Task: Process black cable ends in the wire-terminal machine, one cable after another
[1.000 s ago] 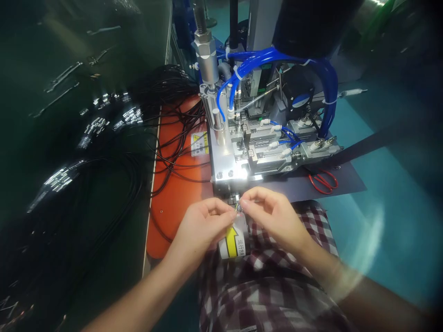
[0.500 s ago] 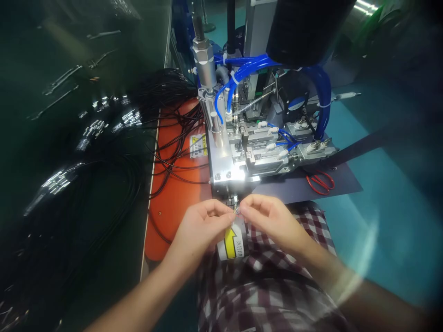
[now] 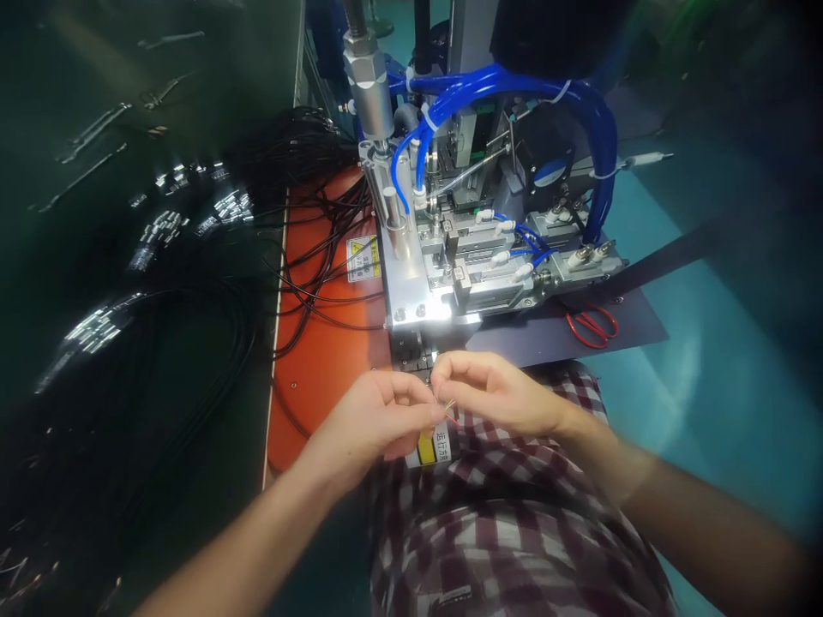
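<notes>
Thin coloured wires (image 3: 451, 406), one of them red, stick out at the fingertips of my left hand (image 3: 382, 422), which is closed in a pinch on them. My right hand (image 3: 498, 392) is closed too, thumb and forefinger pressed together right beside the wire ends; whether it grips one of the wires is hidden. Both hands are in front of the metal machine (image 3: 411, 296), above a white label with a yellow arrow (image 3: 427, 449) that the left fingers partly cover.
Black cables (image 3: 315, 296) run across the orange board (image 3: 315, 343) on the left, with bundles in shiny wrapping (image 3: 96, 330) beyond. Blue air hoses (image 3: 601, 128) arch over the machine. Red-handled scissors or pliers (image 3: 591, 327) lie on the dark sheet (image 3: 533, 339) at right.
My hands have moved slightly, the right one up and left, and the wire ends now point toward the right. The view has shifted a little, so the machine sits higher and more left.
</notes>
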### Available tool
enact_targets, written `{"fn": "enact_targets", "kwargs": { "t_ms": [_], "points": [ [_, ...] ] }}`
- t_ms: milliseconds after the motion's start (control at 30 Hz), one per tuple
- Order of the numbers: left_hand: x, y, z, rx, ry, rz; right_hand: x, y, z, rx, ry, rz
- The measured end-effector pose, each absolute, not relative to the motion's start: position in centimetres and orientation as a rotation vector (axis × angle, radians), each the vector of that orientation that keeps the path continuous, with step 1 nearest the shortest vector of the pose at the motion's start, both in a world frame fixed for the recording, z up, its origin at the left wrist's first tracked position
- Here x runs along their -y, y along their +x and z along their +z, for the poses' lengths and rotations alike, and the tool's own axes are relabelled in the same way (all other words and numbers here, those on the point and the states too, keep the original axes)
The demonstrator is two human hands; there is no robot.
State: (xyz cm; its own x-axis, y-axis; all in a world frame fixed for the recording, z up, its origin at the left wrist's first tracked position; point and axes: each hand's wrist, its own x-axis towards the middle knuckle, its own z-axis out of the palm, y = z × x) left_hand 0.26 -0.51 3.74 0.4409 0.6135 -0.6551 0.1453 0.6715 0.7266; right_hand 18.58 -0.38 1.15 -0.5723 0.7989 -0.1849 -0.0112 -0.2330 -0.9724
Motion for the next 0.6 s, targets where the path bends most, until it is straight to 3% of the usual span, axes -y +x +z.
{"fn": "enact_targets", "kwargs": {
  "t_ms": [467, 600],
  "points": [
    [1.1, 0.8, 4.0, -1.303, 0.864, 0.518, 1.5, 17.8, 1.9, 1.299, -1.284, 1.547],
    [1.2, 0.7, 3.8, -1.287, 0.885, 0.528, 1.9, 17.6, 2.0, 1.507, -1.342, 1.282]
  ]
}}
